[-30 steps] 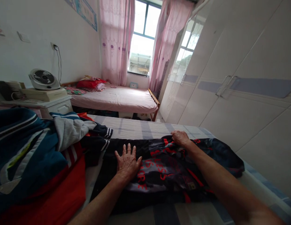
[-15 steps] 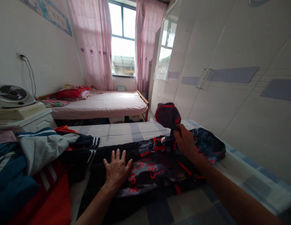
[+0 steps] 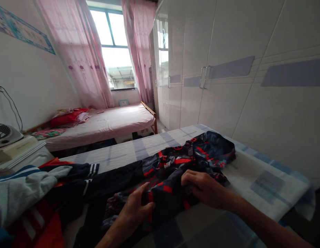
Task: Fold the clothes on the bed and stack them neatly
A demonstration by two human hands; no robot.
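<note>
A black hooded jacket (image 3: 180, 162) with red lettering and grey patches lies across the checked bedsheet, its hood at the far right end. My right hand (image 3: 205, 187) is closed, fingers curled on the jacket's near edge. Lower left of it, my left hand (image 3: 135, 206) rests on the folded-over part of the jacket, thumb and forefinger apart; its other fingers are mostly hidden. A dark length of cloth (image 3: 118, 175) runs left from the jacket toward the clothes pile.
Piled clothes, among them a grey garment (image 3: 25, 193) and an orange one (image 3: 51, 227), lie at the left. The checked bedsheet (image 3: 268, 186) extends right, near the white wardrobe (image 3: 227, 110). Beyond are a pink-sheeted bed (image 3: 116, 120) and a fan (image 3: 6, 134) on a cabinet.
My right hand has brought the raised dark, red-edged part of the jacket down toward me. My left hand has lost its flat, spread pose and moved slightly right. The view has turned right.
</note>
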